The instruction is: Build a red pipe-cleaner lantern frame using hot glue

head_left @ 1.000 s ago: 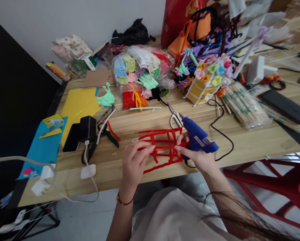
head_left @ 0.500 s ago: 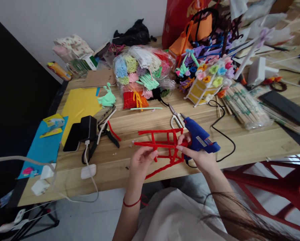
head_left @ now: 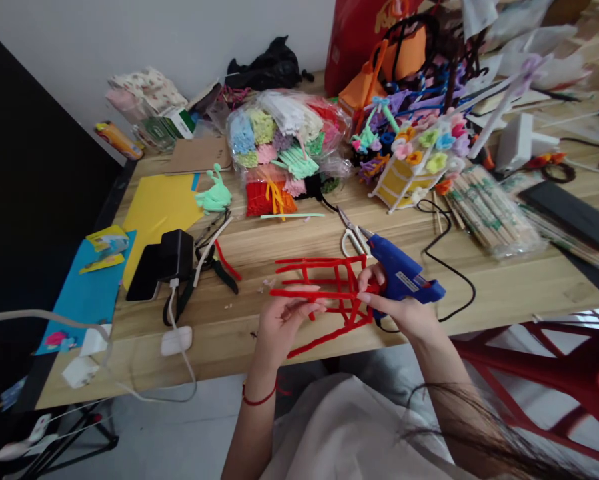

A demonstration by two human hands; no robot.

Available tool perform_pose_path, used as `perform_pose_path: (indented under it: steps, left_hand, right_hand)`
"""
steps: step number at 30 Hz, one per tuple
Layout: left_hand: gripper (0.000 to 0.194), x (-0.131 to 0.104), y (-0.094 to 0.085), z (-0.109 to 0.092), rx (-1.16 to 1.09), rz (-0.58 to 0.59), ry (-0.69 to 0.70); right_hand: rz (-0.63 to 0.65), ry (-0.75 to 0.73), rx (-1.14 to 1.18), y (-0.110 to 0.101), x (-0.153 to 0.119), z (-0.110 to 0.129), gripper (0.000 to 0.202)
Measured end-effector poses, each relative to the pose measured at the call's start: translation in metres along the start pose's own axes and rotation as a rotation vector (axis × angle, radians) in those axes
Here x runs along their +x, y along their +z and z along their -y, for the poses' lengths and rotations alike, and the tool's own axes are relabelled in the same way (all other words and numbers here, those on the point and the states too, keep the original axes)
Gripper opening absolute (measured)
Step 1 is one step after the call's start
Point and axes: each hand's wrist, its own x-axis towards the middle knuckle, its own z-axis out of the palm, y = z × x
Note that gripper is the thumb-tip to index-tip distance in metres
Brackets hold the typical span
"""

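A red frame of fuzzy pipe cleaners (head_left: 319, 293) lies across in front of me, its long bars pointing left and its cross-pieces joined toward the right. My left hand (head_left: 284, 320) pinches around its near bars, thumb and fingers close together. At its right end, my right hand (head_left: 392, 300) grips the frame between thumb and fingers. A blue glue gun (head_left: 404, 270) sits right behind and against that right hand, nozzle toward the upper left; whether the fingers also hold it cannot be seen. White-handled scissors (head_left: 352, 240) lie just beyond the nozzle.
Farther back are a bag of coloured pipe cleaners (head_left: 284, 133), a flower-covered yellow and white piece (head_left: 409, 173) and wrapped wooden sticks (head_left: 499, 213). Pliers (head_left: 224, 273), a black charger (head_left: 176, 255) and a phone (head_left: 143, 273) lie left. The gun's black cord (head_left: 472, 287) loops right.
The frame has turned slightly, so its upper bars now show apart. My right hand and the glue gun have shifted a little to the right; my left fingers have moved along the near bar.
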Motion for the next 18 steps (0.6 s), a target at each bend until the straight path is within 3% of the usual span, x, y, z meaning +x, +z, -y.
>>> perform_pose_path:
  steps: [8, 18]
  left_hand:
    - [0.015, 0.0013, -0.0021, -0.0004, 0.01, -0.043, 0.035]
    - [0.026, -0.0069, 0.0049, -0.0085, -0.021, -0.062, -0.008]
  right_hand:
    - [0.035, -0.004, 0.04, -0.0034, 0.0023, -0.0056, 0.041]
    - [0.01, -0.023, 0.135, -0.0025, 0.0036, -0.006, 0.037]
